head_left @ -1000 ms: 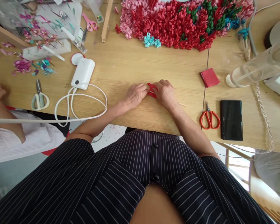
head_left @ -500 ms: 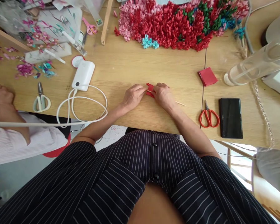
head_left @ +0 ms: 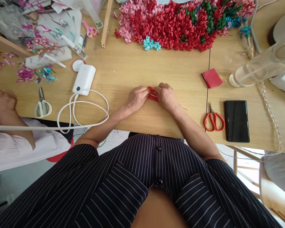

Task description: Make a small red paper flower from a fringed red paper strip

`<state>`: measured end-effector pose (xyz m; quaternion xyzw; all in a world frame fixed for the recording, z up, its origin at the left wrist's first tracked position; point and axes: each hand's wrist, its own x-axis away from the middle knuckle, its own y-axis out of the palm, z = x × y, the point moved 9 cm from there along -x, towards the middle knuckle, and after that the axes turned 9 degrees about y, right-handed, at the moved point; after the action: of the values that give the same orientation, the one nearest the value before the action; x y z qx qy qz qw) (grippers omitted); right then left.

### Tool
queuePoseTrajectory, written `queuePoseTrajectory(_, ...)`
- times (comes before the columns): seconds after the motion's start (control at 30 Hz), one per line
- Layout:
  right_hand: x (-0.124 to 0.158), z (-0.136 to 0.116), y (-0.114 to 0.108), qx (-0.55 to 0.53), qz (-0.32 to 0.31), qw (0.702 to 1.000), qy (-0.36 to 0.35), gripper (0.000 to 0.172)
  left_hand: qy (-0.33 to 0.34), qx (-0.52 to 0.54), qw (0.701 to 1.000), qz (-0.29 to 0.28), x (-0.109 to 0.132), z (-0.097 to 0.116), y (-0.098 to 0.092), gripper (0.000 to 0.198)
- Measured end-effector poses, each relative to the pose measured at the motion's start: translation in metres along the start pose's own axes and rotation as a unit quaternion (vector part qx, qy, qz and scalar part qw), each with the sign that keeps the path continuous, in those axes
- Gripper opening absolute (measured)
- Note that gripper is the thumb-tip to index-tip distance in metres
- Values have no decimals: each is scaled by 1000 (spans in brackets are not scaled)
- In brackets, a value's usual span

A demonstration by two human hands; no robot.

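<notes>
Between my hands lies a small piece of red fabric [head_left: 153,97] on the table, with part of it folded or rolled along its upper side. My left hand [head_left: 137,97] pinches its left edge. From the right, my right hand [head_left: 165,95] presses fingers and thumb on the same piece. A thin wooden stick [head_left: 185,107] lies across the red piece and runs under my right hand, its far end poking out to the right. My fingertips hide part of the fabric and of the stick.
Red-handled scissors [head_left: 214,120], a black phone [head_left: 237,121] and a stack of red squares [head_left: 212,78] lie at right. A white power bank [head_left: 84,79] with a looped cable sits left. Fabric flowers [head_left: 171,25] fill the back. A co-worker's arm [head_left: 9,114] rests far left.
Both hands stay at the red fabric while my right fingers shift slightly up and left over it. The stick's protruding right end shows a little less.
</notes>
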<state>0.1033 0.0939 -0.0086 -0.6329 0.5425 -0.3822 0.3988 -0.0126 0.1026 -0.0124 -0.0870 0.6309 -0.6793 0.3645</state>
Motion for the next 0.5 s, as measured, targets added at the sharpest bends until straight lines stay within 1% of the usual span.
queuePoseTrajectory(0.17, -2, -3, 1, 7, -7, 1000, -6, 38, 35, -14, 999, -1, 0, 5, -1, 46)
queuePoseTrajectory(0.23, -1, -4, 0, 7, -5, 1000, -6, 39, 39, -25, 999, -3, 1, 6, -1, 52)
queuePoseTrajectory(0.37, -1, -4, 0, 8, 2, 1000, -8, 39, 34, -20, 999, -7, 2, 6, -2, 53)
queuePoseTrajectory(0.5, -1, 0, -2, -1, 18, 1000, -7, 36, 28, 0, 999, -27, 1, 7, -2, 55)
